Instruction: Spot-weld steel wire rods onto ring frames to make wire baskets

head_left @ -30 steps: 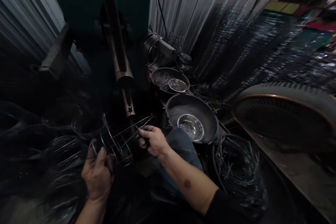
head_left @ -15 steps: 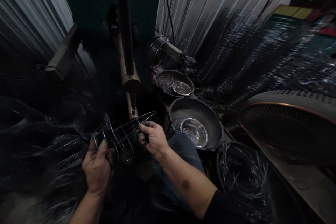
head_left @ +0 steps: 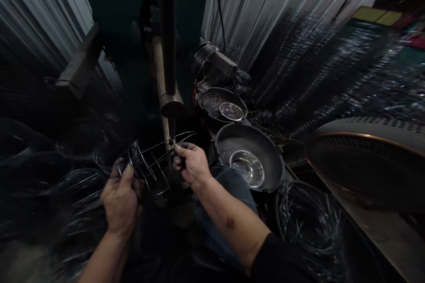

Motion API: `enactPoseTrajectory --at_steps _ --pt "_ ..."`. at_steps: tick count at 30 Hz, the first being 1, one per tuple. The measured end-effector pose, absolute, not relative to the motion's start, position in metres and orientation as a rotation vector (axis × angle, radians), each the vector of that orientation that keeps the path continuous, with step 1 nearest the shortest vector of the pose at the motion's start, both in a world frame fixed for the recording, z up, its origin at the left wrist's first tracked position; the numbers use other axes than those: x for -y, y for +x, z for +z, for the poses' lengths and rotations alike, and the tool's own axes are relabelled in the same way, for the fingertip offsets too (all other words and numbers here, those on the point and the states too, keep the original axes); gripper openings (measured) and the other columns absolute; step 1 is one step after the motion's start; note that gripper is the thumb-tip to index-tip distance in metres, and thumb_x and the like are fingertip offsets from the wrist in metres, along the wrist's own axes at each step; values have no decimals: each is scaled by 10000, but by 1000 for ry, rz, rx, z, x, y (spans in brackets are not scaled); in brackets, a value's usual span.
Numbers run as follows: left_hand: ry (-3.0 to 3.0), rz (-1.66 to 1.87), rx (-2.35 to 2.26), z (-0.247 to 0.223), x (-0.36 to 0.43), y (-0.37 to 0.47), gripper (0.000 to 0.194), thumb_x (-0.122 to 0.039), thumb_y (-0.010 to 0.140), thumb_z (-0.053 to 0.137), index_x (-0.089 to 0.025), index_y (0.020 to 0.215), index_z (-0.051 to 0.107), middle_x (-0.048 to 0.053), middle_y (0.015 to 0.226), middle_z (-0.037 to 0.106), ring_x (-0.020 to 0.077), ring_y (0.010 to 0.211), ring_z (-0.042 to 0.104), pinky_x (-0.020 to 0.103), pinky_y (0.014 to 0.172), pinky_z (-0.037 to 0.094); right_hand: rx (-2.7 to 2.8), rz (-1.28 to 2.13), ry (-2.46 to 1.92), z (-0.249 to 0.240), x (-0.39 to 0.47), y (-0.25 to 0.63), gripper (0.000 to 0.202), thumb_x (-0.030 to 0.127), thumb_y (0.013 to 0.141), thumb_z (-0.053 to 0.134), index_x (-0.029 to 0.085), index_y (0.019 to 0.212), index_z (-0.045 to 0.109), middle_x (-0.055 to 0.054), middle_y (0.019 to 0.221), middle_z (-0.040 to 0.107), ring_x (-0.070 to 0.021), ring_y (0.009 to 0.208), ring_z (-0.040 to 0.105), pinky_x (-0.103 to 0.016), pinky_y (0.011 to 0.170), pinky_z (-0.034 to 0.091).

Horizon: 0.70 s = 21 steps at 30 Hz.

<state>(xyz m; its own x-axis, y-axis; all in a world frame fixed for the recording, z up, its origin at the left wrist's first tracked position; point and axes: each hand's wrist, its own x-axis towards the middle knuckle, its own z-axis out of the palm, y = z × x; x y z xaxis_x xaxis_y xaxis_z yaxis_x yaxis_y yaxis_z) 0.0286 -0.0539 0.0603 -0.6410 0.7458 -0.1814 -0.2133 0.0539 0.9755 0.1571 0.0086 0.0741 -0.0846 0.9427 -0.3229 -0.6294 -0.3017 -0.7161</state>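
A wire frame [head_left: 149, 169] of thin rods and curved hoops is held between my two hands. My left hand [head_left: 122, 196] grips its ringed end, thumb pressed on the wire. My right hand [head_left: 191, 161] pinches at the other end, fingers curled; whether a small separate piece is in the pinch cannot be made out. Just above my right fingertips, the machine's upright rod [head_left: 171, 128] meets a copper-coloured arm [head_left: 165, 127], and the frame's wires reach that spot.
Right of my right hand, a dark round pan [head_left: 270, 159] holds a metal bowl [head_left: 246, 168] with small wires. Behind is another pan [head_left: 217, 93]. A fan-like round cage [head_left: 368, 163] stands at right. Bundled wire rings [head_left: 83, 185] lie at left.
The wire frame has shifted slightly, its right part now closer to the rod tip. Both hands have moved slightly left. The view has shifted a little.
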Motion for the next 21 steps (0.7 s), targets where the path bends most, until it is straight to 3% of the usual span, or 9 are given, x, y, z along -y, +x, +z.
enactPoseTrajectory --at_steps 4,7,10,15,21 --pt "583 1659 -1611 58 55 26 405 -475 746 688 -175 1003 602 -96 428 413 77 327 334 191 322 258 467 1674 -925 73 -8 156 187 186 585 753 137 631 578 12 513 587 -50 375 395 -181 345 280" --pt "618 1633 -1629 59 56 26 354 -474 764 674 -162 912 598 -83 412 417 83 323 356 193 329 277 458 1676 -916 72 -10 156 183 193 608 746 141 633 572 11 522 588 -51 379 402 -184 351 288" --pt "612 1659 -1568 60 55 25 341 -440 761 684 -162 942 603 -88 406 413 82 323 352 191 340 291 482 1678 -914 70 -8 158 219 241 630 760 145 672 567 12 553 595 -61 391 437 -185 357 296" --pt "574 1720 -1496 62 49 23 313 -415 733 711 -172 889 590 -84 431 437 80 347 365 190 348 287 907 1770 -1037 63 9 158 390 362 526 851 151 773 635 61 552 573 -56 379 443 -184 359 283" --pt "620 1736 -1548 67 41 19 273 -424 762 685 -189 751 546 -67 425 426 92 365 385 208 371 313 1182 1667 -1088 51 25 147 222 335 695 729 130 766 687 68 514 513 -49 426 407 -199 448 320"
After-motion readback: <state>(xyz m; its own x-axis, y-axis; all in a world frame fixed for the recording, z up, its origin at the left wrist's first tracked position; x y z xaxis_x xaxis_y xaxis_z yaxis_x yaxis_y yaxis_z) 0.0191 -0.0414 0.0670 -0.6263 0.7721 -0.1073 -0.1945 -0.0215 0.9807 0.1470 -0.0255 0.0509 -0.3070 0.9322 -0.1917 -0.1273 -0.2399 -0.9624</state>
